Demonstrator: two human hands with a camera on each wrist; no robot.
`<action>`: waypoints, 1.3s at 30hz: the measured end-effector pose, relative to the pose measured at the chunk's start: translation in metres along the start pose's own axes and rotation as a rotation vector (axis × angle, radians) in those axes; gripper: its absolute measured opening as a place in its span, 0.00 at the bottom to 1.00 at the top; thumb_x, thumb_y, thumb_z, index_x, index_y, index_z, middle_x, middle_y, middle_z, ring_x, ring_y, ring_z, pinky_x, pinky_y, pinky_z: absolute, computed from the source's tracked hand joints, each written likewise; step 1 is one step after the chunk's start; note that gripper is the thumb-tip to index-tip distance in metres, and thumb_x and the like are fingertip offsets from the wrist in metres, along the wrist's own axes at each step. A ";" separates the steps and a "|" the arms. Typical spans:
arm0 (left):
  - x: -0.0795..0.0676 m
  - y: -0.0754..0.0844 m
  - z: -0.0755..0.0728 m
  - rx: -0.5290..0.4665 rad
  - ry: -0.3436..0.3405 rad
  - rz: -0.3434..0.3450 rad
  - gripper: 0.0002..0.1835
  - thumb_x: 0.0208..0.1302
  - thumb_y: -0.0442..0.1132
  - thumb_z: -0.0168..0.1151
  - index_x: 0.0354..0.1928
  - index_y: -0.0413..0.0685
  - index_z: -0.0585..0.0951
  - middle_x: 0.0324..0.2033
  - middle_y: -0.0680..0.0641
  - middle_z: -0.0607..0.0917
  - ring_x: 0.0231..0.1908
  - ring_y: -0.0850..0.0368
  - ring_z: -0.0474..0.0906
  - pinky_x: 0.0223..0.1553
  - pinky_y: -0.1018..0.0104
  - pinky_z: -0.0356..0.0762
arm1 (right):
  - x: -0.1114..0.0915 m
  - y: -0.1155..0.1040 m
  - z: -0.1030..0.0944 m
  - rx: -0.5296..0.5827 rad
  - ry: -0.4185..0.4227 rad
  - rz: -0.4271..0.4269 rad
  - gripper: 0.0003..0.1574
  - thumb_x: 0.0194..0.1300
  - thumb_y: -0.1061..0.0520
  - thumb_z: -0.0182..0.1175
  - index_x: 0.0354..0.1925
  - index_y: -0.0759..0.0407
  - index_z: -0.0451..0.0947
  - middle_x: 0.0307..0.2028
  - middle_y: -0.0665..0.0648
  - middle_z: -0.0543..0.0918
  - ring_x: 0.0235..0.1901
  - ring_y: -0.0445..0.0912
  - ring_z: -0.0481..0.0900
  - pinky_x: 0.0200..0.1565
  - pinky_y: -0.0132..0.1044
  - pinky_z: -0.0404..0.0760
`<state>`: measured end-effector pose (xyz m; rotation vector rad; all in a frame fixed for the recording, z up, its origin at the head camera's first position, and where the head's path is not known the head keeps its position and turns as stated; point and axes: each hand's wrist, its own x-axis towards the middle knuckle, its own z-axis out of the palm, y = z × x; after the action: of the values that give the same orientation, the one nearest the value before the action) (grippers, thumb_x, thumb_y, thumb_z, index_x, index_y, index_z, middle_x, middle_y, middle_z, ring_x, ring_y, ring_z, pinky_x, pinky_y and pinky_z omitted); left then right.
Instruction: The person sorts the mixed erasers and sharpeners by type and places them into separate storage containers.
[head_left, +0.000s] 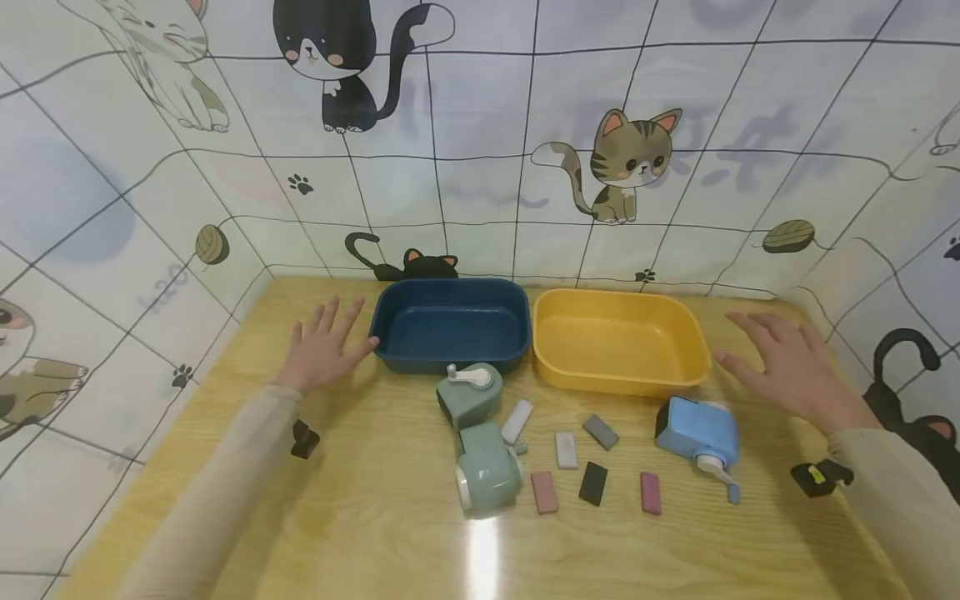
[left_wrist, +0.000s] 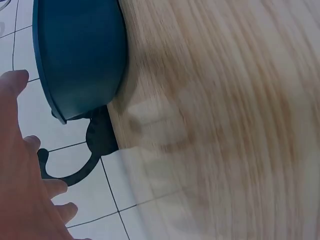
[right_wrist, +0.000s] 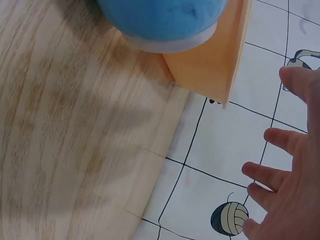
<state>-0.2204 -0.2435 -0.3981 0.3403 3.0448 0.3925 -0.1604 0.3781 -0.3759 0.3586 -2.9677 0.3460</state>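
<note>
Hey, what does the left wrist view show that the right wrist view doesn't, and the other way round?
Only the left wrist view shows the left hand and navy bin. Only the right wrist view shows the right hand, yellow bin and blue sharpener. Both show the wooden table and the grid-lined wall.

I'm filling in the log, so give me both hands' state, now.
Left hand: open, holding nothing, near the dark blue tray.
Right hand: open, holding nothing, near the yellow tray.
</note>
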 end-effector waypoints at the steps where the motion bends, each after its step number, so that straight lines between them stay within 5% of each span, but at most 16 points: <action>1: 0.001 0.001 0.001 -0.009 -0.004 0.007 0.45 0.67 0.71 0.39 0.77 0.58 0.41 0.73 0.32 0.42 0.71 0.31 0.36 0.61 0.27 0.34 | -0.001 -0.001 0.000 0.012 0.002 -0.008 0.44 0.69 0.41 0.54 0.72 0.62 0.54 0.63 0.78 0.60 0.63 0.73 0.53 0.65 0.66 0.34; 8: 0.005 0.009 0.007 -0.085 -0.032 0.045 0.44 0.69 0.67 0.42 0.77 0.54 0.43 0.73 0.32 0.45 0.71 0.33 0.38 0.62 0.28 0.37 | -0.005 -0.008 0.004 0.080 0.012 -0.045 0.41 0.68 0.44 0.58 0.68 0.66 0.60 0.61 0.77 0.64 0.59 0.75 0.58 0.55 0.74 0.51; 19: 0.017 0.011 0.021 -0.143 -0.012 0.089 0.44 0.69 0.65 0.46 0.77 0.53 0.45 0.73 0.33 0.45 0.71 0.32 0.41 0.62 0.29 0.40 | -0.019 -0.018 0.005 0.137 0.013 -0.077 0.33 0.66 0.48 0.62 0.61 0.66 0.69 0.56 0.74 0.72 0.55 0.71 0.66 0.48 0.71 0.63; 28: 0.028 0.010 0.032 -0.251 0.008 0.131 0.47 0.66 0.62 0.55 0.77 0.51 0.45 0.72 0.30 0.46 0.68 0.26 0.44 0.63 0.30 0.43 | -0.031 -0.029 0.009 0.199 -0.024 -0.053 0.29 0.66 0.50 0.62 0.59 0.64 0.71 0.56 0.70 0.72 0.55 0.69 0.67 0.47 0.70 0.66; 39: 0.034 0.009 0.033 -0.368 -0.021 0.097 0.57 0.61 0.60 0.62 0.76 0.46 0.36 0.73 0.33 0.43 0.71 0.34 0.41 0.66 0.38 0.45 | -0.048 -0.039 0.014 0.235 -0.002 -0.076 0.21 0.66 0.51 0.62 0.52 0.62 0.75 0.50 0.62 0.76 0.50 0.62 0.73 0.45 0.64 0.72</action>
<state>-0.2493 -0.2194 -0.4288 0.4634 2.8580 0.9292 -0.1063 0.3484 -0.3888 0.4950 -2.9104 0.6878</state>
